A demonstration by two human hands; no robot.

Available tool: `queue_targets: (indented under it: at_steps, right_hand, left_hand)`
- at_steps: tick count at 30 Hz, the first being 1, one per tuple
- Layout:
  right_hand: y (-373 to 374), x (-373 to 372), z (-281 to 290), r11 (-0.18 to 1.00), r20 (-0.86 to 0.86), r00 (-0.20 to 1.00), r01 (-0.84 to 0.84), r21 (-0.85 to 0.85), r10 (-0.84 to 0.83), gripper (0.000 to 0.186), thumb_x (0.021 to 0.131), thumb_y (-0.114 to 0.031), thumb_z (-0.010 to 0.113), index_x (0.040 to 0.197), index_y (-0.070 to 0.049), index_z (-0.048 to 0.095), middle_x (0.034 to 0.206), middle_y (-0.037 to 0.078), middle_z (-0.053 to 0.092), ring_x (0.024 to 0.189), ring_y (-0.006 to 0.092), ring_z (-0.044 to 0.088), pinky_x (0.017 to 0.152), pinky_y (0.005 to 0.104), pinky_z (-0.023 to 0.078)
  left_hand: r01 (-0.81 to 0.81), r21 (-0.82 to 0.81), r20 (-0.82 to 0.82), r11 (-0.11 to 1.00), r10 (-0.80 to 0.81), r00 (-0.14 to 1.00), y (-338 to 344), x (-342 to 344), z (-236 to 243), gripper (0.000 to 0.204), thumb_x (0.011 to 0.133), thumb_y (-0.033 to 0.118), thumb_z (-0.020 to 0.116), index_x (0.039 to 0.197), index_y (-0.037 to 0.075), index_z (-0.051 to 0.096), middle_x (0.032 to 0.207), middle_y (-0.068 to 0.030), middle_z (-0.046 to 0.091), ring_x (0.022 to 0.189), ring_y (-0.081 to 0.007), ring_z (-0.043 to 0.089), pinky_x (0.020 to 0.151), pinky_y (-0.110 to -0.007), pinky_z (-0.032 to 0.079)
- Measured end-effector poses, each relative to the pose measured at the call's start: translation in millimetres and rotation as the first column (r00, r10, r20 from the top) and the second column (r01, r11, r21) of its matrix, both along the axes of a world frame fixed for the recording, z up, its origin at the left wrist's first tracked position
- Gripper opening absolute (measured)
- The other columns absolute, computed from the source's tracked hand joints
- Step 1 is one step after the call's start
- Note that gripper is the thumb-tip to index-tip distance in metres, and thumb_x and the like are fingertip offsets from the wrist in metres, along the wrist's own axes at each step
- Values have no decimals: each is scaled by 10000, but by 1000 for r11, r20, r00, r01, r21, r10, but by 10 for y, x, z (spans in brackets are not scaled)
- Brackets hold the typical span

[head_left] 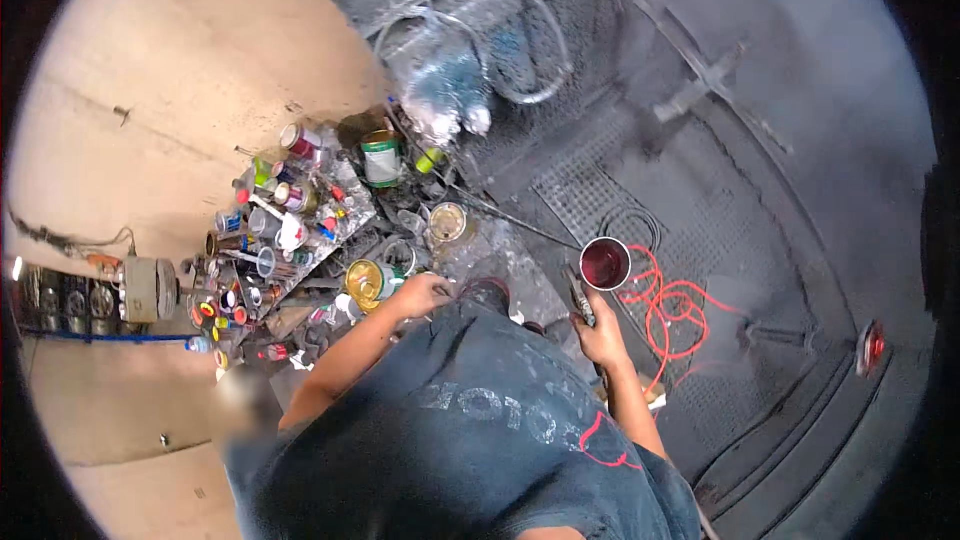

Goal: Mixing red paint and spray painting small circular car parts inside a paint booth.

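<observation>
My right hand (602,340) grips a paint spray gun (581,298) by its dark metal body. The round cup (605,264) beside that hand has no lid on, and dark red paint shows inside it. My left hand (420,297) is in front of my body at the left, with its fingers curled in; whatever they hold, if anything, is hidden. Close to its wrist is a gold-coloured open tin (368,283). Another round tin (447,223) stands beyond the left hand, its top smeared with paint.
A paint-stained bench (345,202) at the left is crowded with tins, cups and bottles. A green-and-white tin (381,159) stands at its far end. Red coiled hose (672,312) lies on the dark floor by my right arm. Grey hose (545,90) hangs at the far wall.
</observation>
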State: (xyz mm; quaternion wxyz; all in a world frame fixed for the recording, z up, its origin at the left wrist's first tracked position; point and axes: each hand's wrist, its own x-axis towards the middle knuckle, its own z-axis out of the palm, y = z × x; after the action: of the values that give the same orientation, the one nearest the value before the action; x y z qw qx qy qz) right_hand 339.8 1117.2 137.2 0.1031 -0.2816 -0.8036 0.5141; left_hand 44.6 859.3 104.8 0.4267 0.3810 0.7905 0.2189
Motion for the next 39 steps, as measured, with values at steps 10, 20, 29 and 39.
queue_targets:
  at_steps: [10, 20, 29, 39]
  right_hand:
    - [269, -2063, 497, 951, -86, 996, 0, -309, -28, 580, 886, -78, 633, 1420, -70, 407, 1115, 57, 579, 1005, 129, 536, 786, 308, 518]
    - [696, -5021, 1026, 605, -74, 897, 232, -761, -437, 609, 841, -216, 704, 1335, -97, 368, 1186, 119, 542, 1003, 295, 561, 737, 494, 528]
    - [682, -6229, 1065, 446, 217, 711, 618, -648, -669, 995, 785, -511, 716, 1461, 17, 213, 1484, 233, 336, 1354, 389, 368, 1062, 553, 372]
    - [376, -5797, 531, 868, -109, 877, 432, -242, -467, 902, 811, -341, 679, 1428, 96, 187, 1373, 339, 406, 1278, 442, 428, 1083, 433, 355]
  left_hand:
    - [-375, 215, -30, 902, 389, 921, -525, -840, -271, 186, 880, 154, 673, 995, 9, 697, 847, -120, 715, 754, -170, 650, 696, -323, 515]
    - [-285, 271, 89, 919, 271, 958, -763, -1778, -441, 267, 869, 210, 686, 990, -28, 671, 849, -143, 704, 767, -196, 661, 720, -334, 512]
    - [-437, 127, 287, 890, 389, 875, -1429, -2519, -547, 263, 892, 167, 627, 1052, -42, 629, 906, -122, 677, 829, -212, 638, 762, -339, 496]
    - [12, 217, 231, 976, -63, 971, -554, -2703, -558, 269, 870, 183, 647, 1049, -18, 646, 936, -144, 693, 830, -270, 657, 788, -360, 502]
